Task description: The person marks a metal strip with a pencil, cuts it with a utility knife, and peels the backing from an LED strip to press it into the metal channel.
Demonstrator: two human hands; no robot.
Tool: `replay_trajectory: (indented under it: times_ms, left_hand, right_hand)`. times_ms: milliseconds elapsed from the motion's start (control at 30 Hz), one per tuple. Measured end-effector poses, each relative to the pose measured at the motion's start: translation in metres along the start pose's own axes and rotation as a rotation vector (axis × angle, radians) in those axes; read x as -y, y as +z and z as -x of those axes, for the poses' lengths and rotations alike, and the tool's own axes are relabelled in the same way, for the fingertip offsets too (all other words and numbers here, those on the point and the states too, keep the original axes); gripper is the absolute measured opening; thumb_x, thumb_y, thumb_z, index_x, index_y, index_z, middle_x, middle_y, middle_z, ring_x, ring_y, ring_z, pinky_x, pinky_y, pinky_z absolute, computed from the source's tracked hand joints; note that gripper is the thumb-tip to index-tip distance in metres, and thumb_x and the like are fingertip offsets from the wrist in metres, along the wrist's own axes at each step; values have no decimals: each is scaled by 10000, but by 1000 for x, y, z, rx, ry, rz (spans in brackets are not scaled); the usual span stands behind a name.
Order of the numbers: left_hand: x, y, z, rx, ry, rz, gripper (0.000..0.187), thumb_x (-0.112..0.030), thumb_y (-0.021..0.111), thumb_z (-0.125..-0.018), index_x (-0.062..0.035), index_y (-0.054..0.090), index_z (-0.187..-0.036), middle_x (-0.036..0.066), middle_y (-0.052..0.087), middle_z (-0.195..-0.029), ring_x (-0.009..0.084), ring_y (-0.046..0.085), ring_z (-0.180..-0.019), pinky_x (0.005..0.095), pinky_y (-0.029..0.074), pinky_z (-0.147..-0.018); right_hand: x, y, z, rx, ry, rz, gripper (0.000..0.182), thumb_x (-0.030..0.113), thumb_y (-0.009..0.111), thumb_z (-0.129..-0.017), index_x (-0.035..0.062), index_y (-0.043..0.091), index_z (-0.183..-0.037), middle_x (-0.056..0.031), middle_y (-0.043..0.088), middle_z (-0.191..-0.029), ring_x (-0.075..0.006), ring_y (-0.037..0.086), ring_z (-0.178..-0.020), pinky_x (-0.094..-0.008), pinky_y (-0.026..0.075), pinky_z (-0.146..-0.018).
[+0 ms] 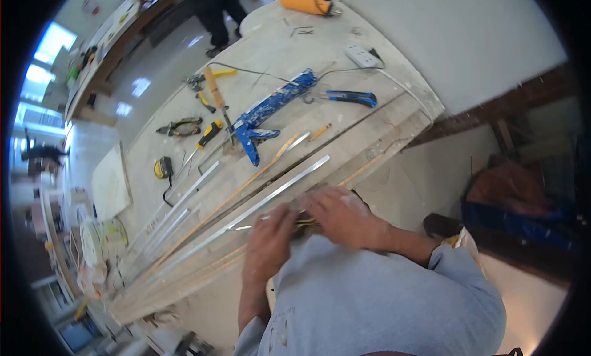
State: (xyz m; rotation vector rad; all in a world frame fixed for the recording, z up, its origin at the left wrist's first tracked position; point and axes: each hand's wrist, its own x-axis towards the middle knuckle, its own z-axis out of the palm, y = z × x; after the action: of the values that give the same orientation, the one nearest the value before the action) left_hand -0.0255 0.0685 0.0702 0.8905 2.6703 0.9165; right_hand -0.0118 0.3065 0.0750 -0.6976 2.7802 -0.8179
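- Cool daylight enters through overexposed windows (55, 43) at the far left, details washed out
- White glare patches on the glossy floor (141, 86)
- Workbench (369, 125) evenly and fairly brightly lit, with faint, soft shadows around the tools (274, 104)
- Bright glints along the metal strip (283, 190)
- Dim area beneath the bench at right; warm glow at lower right
- Left hand (266, 242) and right hand (341, 217) slightly blurred
- Fisheye bending, black corners, hazy far background
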Motion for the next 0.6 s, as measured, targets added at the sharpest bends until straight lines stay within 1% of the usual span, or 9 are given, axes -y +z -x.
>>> replay_trajectory:
  times_ms: [33, 100, 233, 300, 367, 433, 500, 567, 600]
  left_hand:
    - [-7, 5, -12, -20, -40, -10, 418, -53, 740, -903, -99, 683, -1314, 161, 659, -1353, 405, 621, -1243, 496, 486, -1048]
    - [-20, 14, -35, -105, -3, 6, 473, -93, 791, -872, -103, 681, -1333, 141, 672, -1338, 388, 625, -1234, 479, 482, -1039]
    - [-2, 31, -50, -578, -326, -48, 488, -75, 830, -838, -108, 695, -1306, 125, 695, -1276, 379, 629, -1205, 465, 480, -1019]
    - [4, 42, -52, -575, -377, -64, 477, -66, 830, -839, -108, 699, -1296, 126, 696, -1258, 383, 631, -1194, 459, 483, -1013]
    - [6, 64, -58, -523, -375, -85, 446, -62, 823, -849, -109, 706, -1277, 127, 689, -1249, 383, 628, -1191, 474, 477, -1012]
    - [-4, 89, -72, -449, -404, -179, 365, -89, 807, -867, -80, 732, -1225, 144, 692, -1257, 379, 620, -1235, 509, 465, -1055]
    - [8, 121, -78, -328, -480, -223, 414, -205, 789, -899, -122, 689, -1292, 132, 624, -1395, 382, 529, -1360, 558, 390, -1099]
    - [18, 140, -80, -392, -453, -298, 324, -199, 789, -871, -143, 691, -1175, 88, 634, -1227, 326, 567, -1288, 570, 396, -1041]
    - [15, 139, -83, -445, -435, -292, 303, -200, 790, -861, -154, 686, -1141, 71, 626, -1182, 308, 579, -1256, 561, 395, -1023]
  right_hand:
    - [-17, -2, -1, 196, 140, -58, 678, 346, 787, -923, 77, 541, -1494, -187, 637, -1400, -385, 608, -1300, -516, 477, -1118]
    - [-52, -25, 2, 273, 83, -125, 569, 273, 761, -940, 57, 589, -1437, -185, 638, -1404, -361, 607, -1328, -484, 501, -1085]
    - [-136, -44, 37, 178, 161, -296, 517, 269, 789, -933, 40, 638, -1371, -153, 706, -1263, -324, 685, -1172, -435, 542, -1002]
    - [-177, -52, 56, 145, 182, -376, 479, 255, 799, -927, 31, 663, -1328, -127, 734, -1186, -287, 716, -1101, -404, 550, -972]
    - [-213, -56, 70, 9, 382, -911, 395, 221, 805, -912, 19, 697, -1234, -42, 716, -1052, -175, 685, -991, -335, 538, -913]
    - [-238, -70, 70, 39, 329, -877, 338, 182, 783, -909, 14, 698, -1189, 2, 670, -1016, -107, 615, -958, -296, 522, -865]
    - [-255, -70, 64, 43, 365, -916, 281, 169, 754, -907, 6, 687, -1126, -12, 670, -911, -110, 632, -841, -294, 531, -767]
    - [-256, -63, 54, 7, 415, -1021, 213, 187, 710, -923, 16, 658, -1038, -20, 614, -733, -98, 578, -580, -271, 439, -525]
    - [-260, -57, 52, -6, 391, -1026, 230, 197, 715, -929, 14, 651, -1053, -24, 617, -733, -105, 579, -562, -270, 430, -511]
